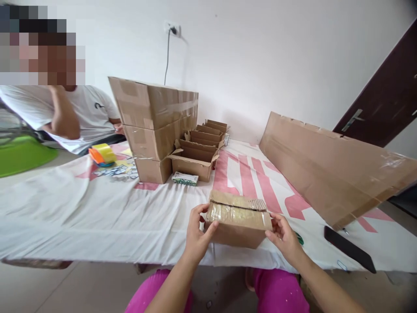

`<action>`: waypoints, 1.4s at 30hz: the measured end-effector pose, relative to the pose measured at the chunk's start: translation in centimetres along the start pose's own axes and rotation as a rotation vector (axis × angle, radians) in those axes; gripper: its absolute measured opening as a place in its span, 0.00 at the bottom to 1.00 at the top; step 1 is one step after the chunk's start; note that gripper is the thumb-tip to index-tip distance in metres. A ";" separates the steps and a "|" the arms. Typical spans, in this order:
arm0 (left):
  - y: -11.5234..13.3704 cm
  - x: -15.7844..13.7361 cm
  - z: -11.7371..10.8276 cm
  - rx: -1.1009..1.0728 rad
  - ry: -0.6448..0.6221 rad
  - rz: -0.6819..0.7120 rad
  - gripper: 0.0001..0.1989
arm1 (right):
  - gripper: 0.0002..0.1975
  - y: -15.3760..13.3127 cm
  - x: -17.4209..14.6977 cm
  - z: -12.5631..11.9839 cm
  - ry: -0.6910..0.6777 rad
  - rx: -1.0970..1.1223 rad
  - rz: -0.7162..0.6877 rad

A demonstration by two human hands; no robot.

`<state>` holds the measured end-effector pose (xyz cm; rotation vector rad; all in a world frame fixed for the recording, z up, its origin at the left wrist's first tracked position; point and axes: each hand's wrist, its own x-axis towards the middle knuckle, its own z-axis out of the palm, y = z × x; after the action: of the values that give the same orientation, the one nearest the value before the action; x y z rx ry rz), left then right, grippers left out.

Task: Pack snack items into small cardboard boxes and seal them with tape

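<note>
A small brown cardboard box [239,234] is at the table's front edge, between my two hands. Shiny clear tape runs across its top, and a torn flap with corrugated edges shows along the back of it. My left hand [199,228] grips the box's left end, thumb at the front corner. At the right end, my right hand [283,232] holds it with the thumb in front and fingers behind. A green round thing, partly hidden, lies just behind my right wrist.
Stacked taped boxes [156,126] stand at centre-left beside a row of open boxes [192,167]. A small green-and-white packet [185,178] lies before them. Tape rolls [103,154] sit left, near a seated person. A cardboard sheet [335,165] and black phone [349,248] are right.
</note>
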<state>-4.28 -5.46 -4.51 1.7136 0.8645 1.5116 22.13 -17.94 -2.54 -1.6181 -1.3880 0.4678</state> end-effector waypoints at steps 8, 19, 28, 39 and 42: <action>-0.2 0.2 -0.5 -0.052 -0.059 -0.011 0.25 | 0.20 -1.6 -0.4 -0.5 0.148 -0.167 -0.161; -0.1 0.0 -0.5 -0.102 -0.089 0.001 0.12 | 0.26 -2.3 -1.5 0.2 0.204 -0.132 -0.145; -0.4 -0.1 -0.3 -0.079 -0.089 -0.008 0.13 | 0.13 -7.4 1.3 0.3 0.224 -0.666 -0.773; 0.3 -0.1 -0.4 -0.109 -0.092 -0.035 0.15 | 0.06 -9.5 4.6 2.0 0.141 -0.788 -0.914; 0.8 0.1 -0.4 -0.111 -0.136 -0.056 0.17 | 0.07 -9.0 5.1 2.1 0.166 -0.734 -0.777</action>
<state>-4.68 -5.75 -3.77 1.6761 0.7385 1.3638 16.89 -13.00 5.19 -1.4244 -2.0294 -0.6882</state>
